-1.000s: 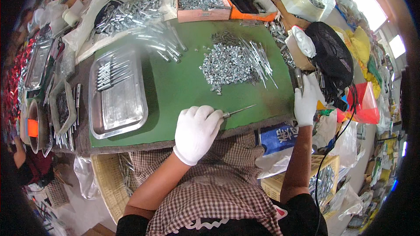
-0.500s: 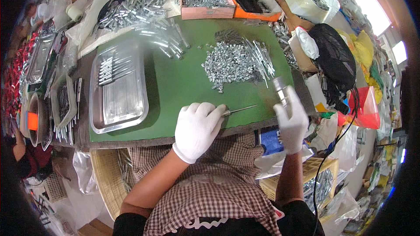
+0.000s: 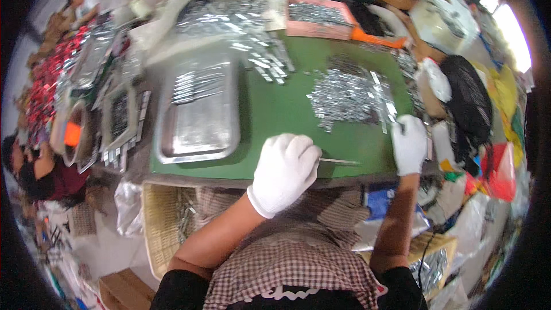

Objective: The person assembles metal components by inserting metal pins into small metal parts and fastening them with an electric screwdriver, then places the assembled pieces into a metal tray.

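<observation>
The right hand (image 3: 409,143) has moved up to the heap of small metal parts (image 3: 350,96), fingers closed on one, while the left hand (image 3: 285,171) is pinching a thin metal rod (image 3: 338,162), so joining them seems next.

A shallow rectangular steel tray (image 3: 198,117) lies at nine o'clock on the green surface (image 3: 275,109). A pink cardboard box (image 3: 319,18) of metal parts sits at twelve o'clock, a black bag (image 3: 470,106) at three, a woven basket (image 3: 163,224) at seven.
</observation>
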### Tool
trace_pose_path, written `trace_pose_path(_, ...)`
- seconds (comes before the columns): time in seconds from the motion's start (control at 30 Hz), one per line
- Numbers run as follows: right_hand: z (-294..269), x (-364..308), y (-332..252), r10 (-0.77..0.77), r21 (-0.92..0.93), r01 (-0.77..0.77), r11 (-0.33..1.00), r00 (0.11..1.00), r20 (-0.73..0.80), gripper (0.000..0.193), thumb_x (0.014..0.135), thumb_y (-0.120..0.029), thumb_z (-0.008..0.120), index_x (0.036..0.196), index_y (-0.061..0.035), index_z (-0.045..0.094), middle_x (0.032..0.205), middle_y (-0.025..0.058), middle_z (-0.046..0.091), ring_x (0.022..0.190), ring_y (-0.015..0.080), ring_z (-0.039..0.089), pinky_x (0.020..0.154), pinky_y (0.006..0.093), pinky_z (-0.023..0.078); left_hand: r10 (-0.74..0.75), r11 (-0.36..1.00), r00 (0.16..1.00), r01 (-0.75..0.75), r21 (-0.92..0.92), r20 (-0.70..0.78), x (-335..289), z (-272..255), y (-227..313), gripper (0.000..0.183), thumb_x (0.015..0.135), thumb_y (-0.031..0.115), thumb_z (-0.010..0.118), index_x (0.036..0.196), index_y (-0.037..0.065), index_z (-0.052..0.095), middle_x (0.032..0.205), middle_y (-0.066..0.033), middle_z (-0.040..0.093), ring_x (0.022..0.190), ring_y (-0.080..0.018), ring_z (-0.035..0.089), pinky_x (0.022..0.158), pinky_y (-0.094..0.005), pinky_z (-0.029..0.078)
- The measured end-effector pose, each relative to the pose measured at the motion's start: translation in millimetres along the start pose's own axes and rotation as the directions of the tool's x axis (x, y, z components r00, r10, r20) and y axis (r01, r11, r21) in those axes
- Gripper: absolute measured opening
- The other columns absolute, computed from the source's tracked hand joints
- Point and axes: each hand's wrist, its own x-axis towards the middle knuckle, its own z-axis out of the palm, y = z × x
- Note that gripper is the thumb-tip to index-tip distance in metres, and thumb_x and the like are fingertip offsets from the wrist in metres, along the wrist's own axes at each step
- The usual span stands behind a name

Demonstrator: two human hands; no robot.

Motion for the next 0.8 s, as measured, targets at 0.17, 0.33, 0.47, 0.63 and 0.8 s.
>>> trace_pose_path(0.17,-3.1,-1.3,4.6,0.051,-0.071,-0.048,0.996,0.998,0.042,0.011,0.091,-0.014,0.07,0.093,-0.0043,0.065,0.091,0.0174,0.065,0.088,0.0395,0.063,0.08,0.0504,0.049,-0.131,0.927,0.978,0.179,0.33,-0.161,-2.8,-69.2,-94.8,0.02,0.076,0.011,0.079,0.093,0.012,0.069,0.103,-0.0084,0.068,0.099,-0.0328,0.065,0.086,-0.0449,0.048)
trace_pose_path(0.33,-10.1,-3.3,0.0,0.153,-0.025,-0.152,0.988,0.983,0.103,0.012,0.093,-0.014,0.068,0.097,-0.0033,0.065,0.097,0.0185,0.069,0.091,0.0396,0.066,0.081,0.0498,0.05,-0.278,0.802,0.96,0.218,0.557,0.025,-33.7,-112.9,-193.2,0.017,0.079,0.016,0.08,0.094,0.011,0.072,0.1,-0.0091,0.067,0.097,-0.0339,0.066,0.084,-0.048,0.051)
trace_pose_path(0.47,-30.1,-8.6,-16.4,0.298,0.007,-0.302,0.953,0.943,0.15,0.012,0.096,-0.012,0.064,0.104,-0.0024,0.065,0.106,0.0185,0.072,0.095,0.0385,0.068,0.084,0.0463,0.052,-0.331,0.799,0.941,0.238,0.552,0.073,-41.2,-112.2,-212.0,0.019,0.081,0.015,0.078,0.098,0.011,0.072,0.101,-0.0093,0.067,0.099,-0.0338,0.065,0.085,-0.0474,0.052)
trace_pose_path(0.63,-45.9,-28.5,-17.7,0.355,0.194,-0.352,0.916,0.935,0.018,0.017,0.098,-0.005,0.059,0.113,-0.0019,0.068,0.107,0.0172,0.072,0.097,0.0346,0.07,0.09,0.0414,0.053,-0.353,0.701,0.93,0.193,0.687,0.099,-16.0,-104.1,-194.5,0.026,0.085,0.015,0.074,0.109,0.013,0.068,0.102,-0.0095,0.068,0.101,-0.0317,0.067,0.085,-0.048,0.051)
trace_pose_path(0.8,-63.1,-48.8,-58.6,0.108,0.382,-0.094,0.919,0.994,-0.014,0.018,0.096,0.0,0.061,0.11,0.0001,0.073,0.106,0.0163,0.073,0.097,0.0324,0.07,0.092,0.0403,0.054,-0.005,0.859,0.986,-0.08,0.505,0.164,40.5,-67.4,-161.4,0.027,0.085,0.013,0.068,0.112,0.014,0.071,0.102,-0.0078,0.068,0.099,-0.0315,0.066,0.087,-0.0476,0.052)
